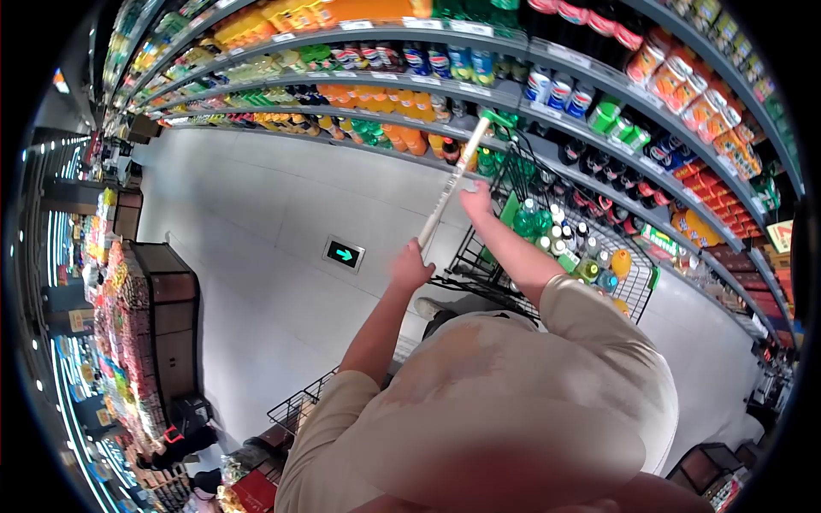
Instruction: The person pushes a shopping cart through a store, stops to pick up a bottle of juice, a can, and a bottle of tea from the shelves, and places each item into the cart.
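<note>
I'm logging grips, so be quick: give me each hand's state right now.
Left hand: closed on the white cart handle.
Right hand: beside that handle, nothing visibly held; open or closed cannot be told.

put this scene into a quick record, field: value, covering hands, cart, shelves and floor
left hand: left hand closed around the near end of a white bar
right hand: right hand farther along, beside the bar; contact unclear
cart: black wire cart to the right of the bar, with green corner pieces
cart load: bottles of several colours, some green
shelves: long shelves ahead and to the right, stocked with drinks
floor: pale floor with a green arrow sign
clothing: light short-sleeved shirt, stained in front
</note>
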Available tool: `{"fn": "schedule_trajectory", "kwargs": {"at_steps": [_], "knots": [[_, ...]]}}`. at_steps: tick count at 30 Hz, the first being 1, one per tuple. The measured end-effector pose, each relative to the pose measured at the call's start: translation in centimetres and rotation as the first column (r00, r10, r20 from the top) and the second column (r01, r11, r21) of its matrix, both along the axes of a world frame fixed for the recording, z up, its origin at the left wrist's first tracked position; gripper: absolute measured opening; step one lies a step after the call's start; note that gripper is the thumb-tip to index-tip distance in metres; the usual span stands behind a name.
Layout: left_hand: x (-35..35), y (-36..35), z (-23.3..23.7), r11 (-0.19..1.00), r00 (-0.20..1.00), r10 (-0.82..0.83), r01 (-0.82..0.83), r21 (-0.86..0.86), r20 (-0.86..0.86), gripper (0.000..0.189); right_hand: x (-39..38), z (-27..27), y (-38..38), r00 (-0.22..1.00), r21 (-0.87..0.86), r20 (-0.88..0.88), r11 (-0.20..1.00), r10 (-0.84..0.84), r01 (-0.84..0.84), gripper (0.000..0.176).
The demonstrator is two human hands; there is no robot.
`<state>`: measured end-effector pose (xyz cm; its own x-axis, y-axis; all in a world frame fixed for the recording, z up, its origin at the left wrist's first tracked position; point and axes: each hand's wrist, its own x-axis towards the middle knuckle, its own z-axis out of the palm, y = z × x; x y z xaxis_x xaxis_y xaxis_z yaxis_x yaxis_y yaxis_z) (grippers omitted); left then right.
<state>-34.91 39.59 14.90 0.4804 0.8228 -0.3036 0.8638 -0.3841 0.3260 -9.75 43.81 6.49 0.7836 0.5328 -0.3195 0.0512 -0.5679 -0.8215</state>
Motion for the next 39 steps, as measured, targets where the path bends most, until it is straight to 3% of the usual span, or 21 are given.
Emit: {"fn": "schedule_trajectory", "kwargs": {"at_steps": [1, 2, 3, 4, 7, 9, 11, 14, 19, 20, 21, 23, 25, 29, 32, 34, 39], "knots": [[-0.7, 0.4, 0.1, 0.997, 0.998, -0.010, 0.015, -0.072, 0.060, 0.068, -0.1, -0.3, 0.1, 0.994, 0.057, -0.090, 0.996, -0.058, 0.064, 0.040], [-1.6, 1.0, -0.2, 0.989, 0.992, -0.016, 0.034, -0.143, 0.123, 0.066, -0.2, 0.6, 0.3, 0.987, -0.015, -0.139, 0.996, -0.085, 0.084, 0.025], [-2.4, 1.4, -0.8, 0.976, 0.982, -0.015, 0.056, -0.211, 0.188, 0.065, -0.9, 0.5, 0.5, 0.988, 0.022, -0.006, 0.988, -0.153, 0.153, 0.018], [-3.5, 1.4, -2.1, 0.983, 0.963, -0.051, 0.095, -0.156, 0.263, 0.059, -1.4, 0.7, 0.5, 0.971, -0.004, 0.177, 0.986, -0.161, 0.165, 0.020], [-6.3, 2.2, -3.7, 0.939, 0.908, -0.085, 0.211, -0.272, 0.409, 0.056, -1.3, -2.1, 1.3, 0.956, 0.016, 0.200, 0.976, -0.215, 0.217, 0.021], [-7.4, 2.1, -1.7, 0.916, 0.907, -0.110, 0.251, -0.313, 0.406, 0.053, -0.1, -5.3, 1.4, 0.970, 0.064, 0.136, 0.978, -0.203, 0.196, 0.019], [-8.6, 2.1, -1.3, 0.890, 0.888, -0.143, 0.308, -0.335, 0.438, 0.054, -0.7, -5.4, 1.0, 0.955, 0.084, 0.201, 0.975, -0.219, 0.206, 0.018], [-11.5, 2.2, -1.9, 0.777, 0.871, -0.077, 0.358, -0.518, 0.485, 0.047, -2.8, -0.9, 0.1, 0.978, 0.009, 0.074, 0.981, -0.194, 0.194, 0.019], [-18.3, 3.4, -4.8, 0.701, 0.810, 0.091, 0.361, -0.615, 0.580, 0.031, -2.6, -2.0, 0.0, 0.990, 0.100, -0.047, 0.986, -0.131, 0.135, 0.016], [-20.2, 3.7, -6.5, 0.690, 0.794, 0.134, 0.354, -0.631, 0.593, 0.029, -3.1, -1.1, 0.1, 0.987, 0.130, -0.073, 0.980, -0.141, 0.149, 0.015], [-22.1, 3.8, -8.3, 0.693, 0.758, 0.292, 0.254, -0.675, 0.584, 0.028, -3.5, -0.5, 0.2, 0.984, 0.158, -0.102, 0.974, -0.149, 0.164, 0.013], [-26.7, 3.6, -11.0, 0.637, 0.623, 0.582, 0.051, -0.769, 0.523, 0.026, -3.7, 0.3, 0.1, 0.994, 0.124, -0.039, 0.986, -0.105, 0.109, 0.018], [-31.1, 3.3, -9.8, 0.587, 0.524, 0.737, -0.183, -0.789, 0.427, 0.025, -3.1, -0.6, 0.2, 0.996, 0.066, 0.007, 0.994, -0.091, 0.091, 0.019], [-42.0, 0.9, -15.8, 0.534, 0.590, 0.779, -0.451, -0.715, 0.210, 0.029, -2.9, -1.0, 0.8, 0.990, 0.001, 0.100, 0.995, -0.098, 0.098, 0.017], [-49.0, -0.5, -18.1, 0.605, 0.780, 0.624, -0.523, -0.600, -0.051, 0.031, -2.6, -1.8, 1.2, 0.988, 0.144, -0.004, 0.977, -0.156, 0.155, 0.017], [-53.0, -1.0, -20.5, 0.609, 0.852, 0.486, -0.490, -0.624, -0.193, 0.031, -2.7, -2.3, 1.9, 0.970, 0.172, -0.069, 0.955, -0.233, 0.241, 0.016], [-58.8, 3.8, -20.9, 0.571, 0.910, 0.225, -0.412, -0.710, -0.348, 0.031, -3.4, -2.4, 2.6, 0.939, 0.233, -0.160, 0.913, -0.304, 0.335, 0.013]]}}
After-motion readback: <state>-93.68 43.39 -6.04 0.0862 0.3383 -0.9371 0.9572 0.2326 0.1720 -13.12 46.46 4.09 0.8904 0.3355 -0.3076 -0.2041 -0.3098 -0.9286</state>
